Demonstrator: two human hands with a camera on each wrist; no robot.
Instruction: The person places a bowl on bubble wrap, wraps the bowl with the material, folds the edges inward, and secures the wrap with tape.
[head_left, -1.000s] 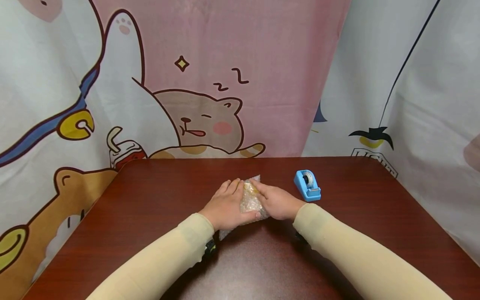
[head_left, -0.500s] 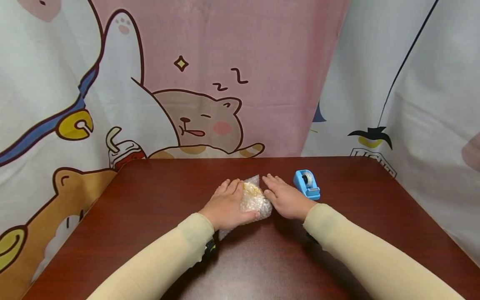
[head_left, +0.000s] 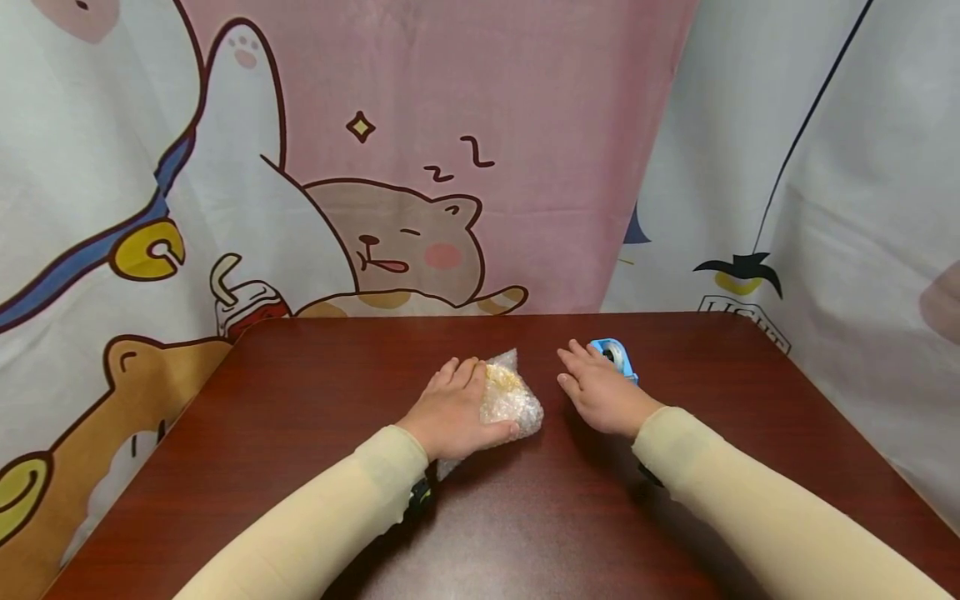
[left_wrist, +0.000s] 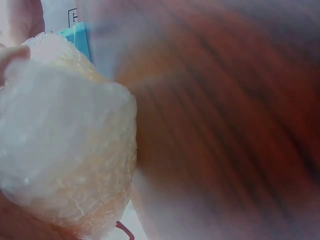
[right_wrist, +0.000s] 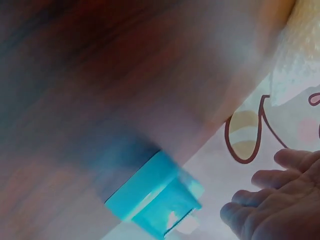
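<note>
Head view is showing a bubble-wrapped bundle (head_left: 513, 408) that is lying near the middle of the dark red-brown table (head_left: 337, 358), with a yellowish tint shining through the clear plastic. One pointed corner of the wrap is reaching toward the far edge of the table. The left hand (head_left: 453, 412) is resting on the left part of this bundle — its fingers are lying straight and its thumb is stretching apart from them across the near side. The right hand (head_left: 603, 392) is hovering to the right, well apart from the bundle; its fingers are extending loosely and are holding nothing.

Behind this hand, partly hidden by it, a light blue tape dispenser (head_left: 631, 367) is standing with its tape roll (head_left: 618, 358) showing. Right wrist view is showing a gap between the fingers and the dispenser. Both arms are wearing pale yellow sleeves (head_left: 322, 508). Beyond the table, a pink and white curtain (head_left: 562, 167) is hanging — it is bearing a sleeping cartoon animal (head_left: 427, 237).
</note>
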